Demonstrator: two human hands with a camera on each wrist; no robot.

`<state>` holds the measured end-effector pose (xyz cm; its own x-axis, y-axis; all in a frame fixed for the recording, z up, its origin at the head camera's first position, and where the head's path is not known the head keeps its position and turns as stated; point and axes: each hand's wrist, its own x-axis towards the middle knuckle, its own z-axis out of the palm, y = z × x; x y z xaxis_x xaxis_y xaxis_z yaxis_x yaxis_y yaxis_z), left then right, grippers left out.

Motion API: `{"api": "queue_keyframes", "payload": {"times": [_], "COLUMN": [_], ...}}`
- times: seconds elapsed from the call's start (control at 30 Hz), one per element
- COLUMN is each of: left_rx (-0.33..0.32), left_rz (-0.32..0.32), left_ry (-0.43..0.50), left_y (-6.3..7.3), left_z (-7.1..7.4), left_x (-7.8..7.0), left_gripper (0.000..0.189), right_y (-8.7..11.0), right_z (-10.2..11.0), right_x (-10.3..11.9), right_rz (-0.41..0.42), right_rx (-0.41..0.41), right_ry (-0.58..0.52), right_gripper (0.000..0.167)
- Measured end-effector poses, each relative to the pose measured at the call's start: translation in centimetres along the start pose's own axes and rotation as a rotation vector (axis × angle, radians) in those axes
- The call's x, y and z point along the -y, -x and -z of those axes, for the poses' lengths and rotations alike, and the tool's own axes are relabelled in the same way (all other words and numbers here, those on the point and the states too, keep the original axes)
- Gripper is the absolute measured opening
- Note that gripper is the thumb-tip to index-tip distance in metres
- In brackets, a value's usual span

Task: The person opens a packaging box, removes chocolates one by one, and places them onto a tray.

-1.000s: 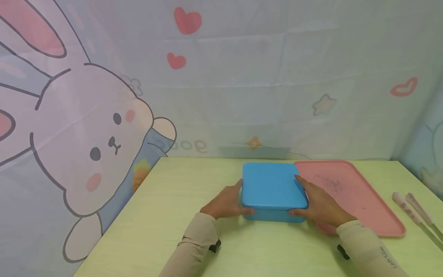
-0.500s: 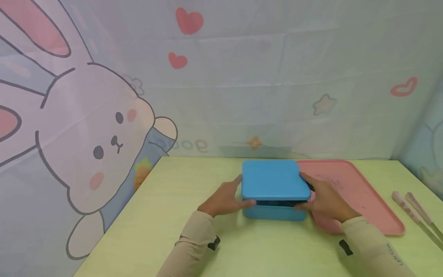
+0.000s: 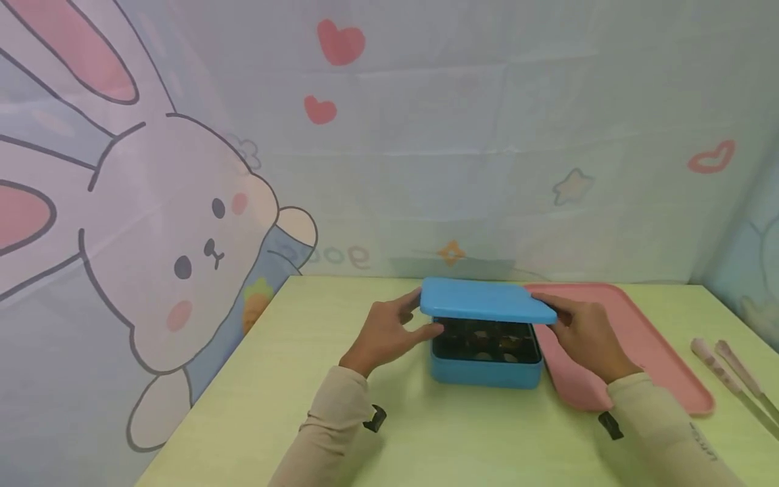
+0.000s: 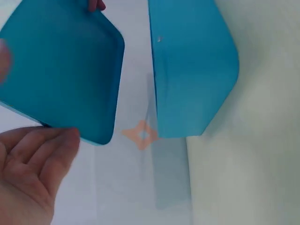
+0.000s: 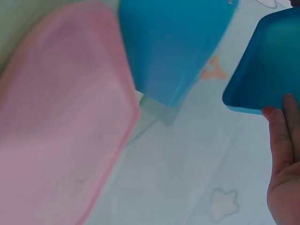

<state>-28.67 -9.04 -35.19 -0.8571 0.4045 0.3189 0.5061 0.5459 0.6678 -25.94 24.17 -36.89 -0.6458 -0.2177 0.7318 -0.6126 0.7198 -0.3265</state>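
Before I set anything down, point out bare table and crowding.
Bare: the table left of the left hand, and the strip in front of the blue box, between the sleeves. Crowded: the right side, where the pink tray borders the box, with two pale-handled utensils beyond it.

Table [image 3: 462, 446]: pale yellow-green top, far edge running straight along the printed backdrop, left edge slanting outward toward the near side. Directly on it, left to right: blue box [image 3: 487, 374], upright, around mid-width on the far half; pink tray [image 3: 639, 345], just right of box, low rim, rounded corners, reaching back close to the far edge; two utensils [image 3: 718, 368], right of tray, side by side, slanting, pale handles at far end, near ends cut off by frame. Can't tell if box touches tray.
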Motion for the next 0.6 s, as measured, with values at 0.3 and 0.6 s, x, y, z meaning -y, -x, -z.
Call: {"api": "queue_keyframes", "payload": {"times": [0.3, 0.6], "left_rx": [-0.447, -0.554], "left_rz": [-0.285, -0.316], "left_ry": [-0.213, -0.178], "left_y": [0.1, -0.1], "left_z": [0.5, 0.8], "left_x": [0.5, 0.2], "left_gripper": [0.029, 0.011], "right_y": [-1.0, -2.0], "right_z": [0.6, 0.7], "right_x": [1.2, 2.6], "right_rz": [0.023, -0.186], "right_rx": [-0.031, 0.005], "right_ry": [-0.011, -0.193], "right_gripper": [0.030, 0.025]}}
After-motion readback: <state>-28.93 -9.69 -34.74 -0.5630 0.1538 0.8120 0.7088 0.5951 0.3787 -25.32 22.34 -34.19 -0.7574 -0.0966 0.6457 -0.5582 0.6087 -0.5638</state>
